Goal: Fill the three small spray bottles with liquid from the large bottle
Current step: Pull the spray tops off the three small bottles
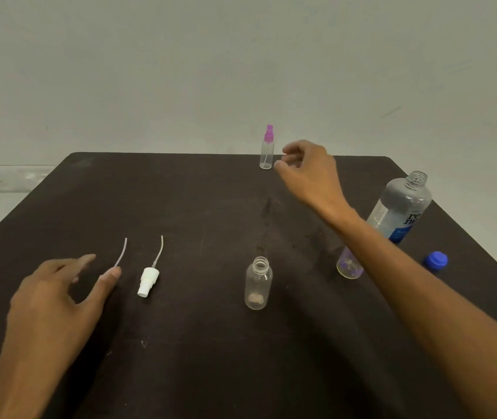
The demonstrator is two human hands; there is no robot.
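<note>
A small clear spray bottle with a purple sprayer [266, 148] stands at the table's far edge. My right hand [307, 170] hovers just right of it, fingers loosely curled, holding nothing. An uncapped clear small bottle [258, 283] stands in the middle. Another small clear bottle [347, 266] is partly hidden behind my right forearm. The large uncapped bottle with a blue label [400, 208] stands at the right. A white sprayer head with its tube [149, 279] lies on the table. My left hand [56, 293] hovers beside a second thin tube [121, 252], whose head the thumb hides.
The blue cap [436, 260] of the large bottle lies near the right edge of the dark table [199, 343]. A plain pale wall rises behind the table's far edge. A wet-looking streak marks the tabletop centre.
</note>
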